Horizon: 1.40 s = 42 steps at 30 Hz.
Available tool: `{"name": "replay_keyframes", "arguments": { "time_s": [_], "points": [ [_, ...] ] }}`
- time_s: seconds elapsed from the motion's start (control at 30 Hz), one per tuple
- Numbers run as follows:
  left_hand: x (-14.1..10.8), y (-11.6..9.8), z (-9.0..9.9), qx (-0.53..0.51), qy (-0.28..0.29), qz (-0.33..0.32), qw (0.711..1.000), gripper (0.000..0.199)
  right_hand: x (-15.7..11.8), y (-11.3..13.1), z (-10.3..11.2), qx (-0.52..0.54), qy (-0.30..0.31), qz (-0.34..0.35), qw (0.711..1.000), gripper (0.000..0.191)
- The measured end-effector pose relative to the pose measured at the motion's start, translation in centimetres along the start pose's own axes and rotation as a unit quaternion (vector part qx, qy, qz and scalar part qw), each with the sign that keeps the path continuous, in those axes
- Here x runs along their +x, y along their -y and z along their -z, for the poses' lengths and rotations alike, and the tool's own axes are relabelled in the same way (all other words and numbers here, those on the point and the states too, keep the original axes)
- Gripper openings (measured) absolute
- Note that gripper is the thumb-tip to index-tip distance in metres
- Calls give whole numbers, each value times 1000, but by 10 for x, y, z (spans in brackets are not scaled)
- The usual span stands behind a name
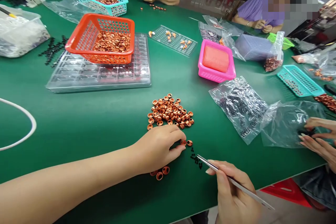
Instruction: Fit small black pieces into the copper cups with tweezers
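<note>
My left hand point(160, 147) reaches across the green table with thumb and forefinger curled round a small copper-coloured cup point(183, 142). Another such cup point(189, 143) lies just right of it. Beyond my fingers is a heap of the same round cups point(170, 112); several more point(159, 175) lie on the near side of my wrist. My right hand point(235, 189) grips metal tweezers point(236, 183), their tips over a scatter of tiny black pieces point(196, 160). The tips are close together; whether they pinch a piece I cannot make out.
An orange basket point(102, 56) of copper cups stands on stacked clear trays point(105, 80). A pink basket point(217, 75) and a bag of black parts point(241, 108) are to the right. A co-worker's hands point(321, 136) work at the right edge; other people sit opposite.
</note>
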<state>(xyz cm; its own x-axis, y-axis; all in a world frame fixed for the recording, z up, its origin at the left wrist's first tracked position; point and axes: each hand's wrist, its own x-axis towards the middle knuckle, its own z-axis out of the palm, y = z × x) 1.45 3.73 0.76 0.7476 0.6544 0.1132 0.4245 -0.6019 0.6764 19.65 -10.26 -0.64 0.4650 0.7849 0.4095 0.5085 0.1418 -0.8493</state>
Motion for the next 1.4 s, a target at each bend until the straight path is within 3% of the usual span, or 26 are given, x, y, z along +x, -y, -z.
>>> {"name": "replay_keyframes", "arguments": {
  "time_s": [0.07,0.17,0.37,0.7,0.87,1.13,1.4],
  "points": [
    [-2,0,-3,-18,-23,-21,999,12,5,-1,5,3,-10,-40,999,3],
    [-4,-3,-8,-39,-30,-45,998,16,13,-6,14,-53,46,-78,994,7],
    [-2,-5,-9,-63,-13,-28,998,16,24,-17,11,-79,121,-53,988,8],
    [2,1,-9,-87,6,8,996,16,19,-20,10,-107,130,-22,986,11],
    [2,0,-6,-92,8,15,996,16,16,-20,9,-71,155,10,985,18],
    [3,-1,-5,-92,13,17,996,15,14,-20,9,-80,128,-8,988,14],
    [4,0,-5,-95,7,12,995,13,14,-20,9,-79,148,-1,986,17]
  ]
}}
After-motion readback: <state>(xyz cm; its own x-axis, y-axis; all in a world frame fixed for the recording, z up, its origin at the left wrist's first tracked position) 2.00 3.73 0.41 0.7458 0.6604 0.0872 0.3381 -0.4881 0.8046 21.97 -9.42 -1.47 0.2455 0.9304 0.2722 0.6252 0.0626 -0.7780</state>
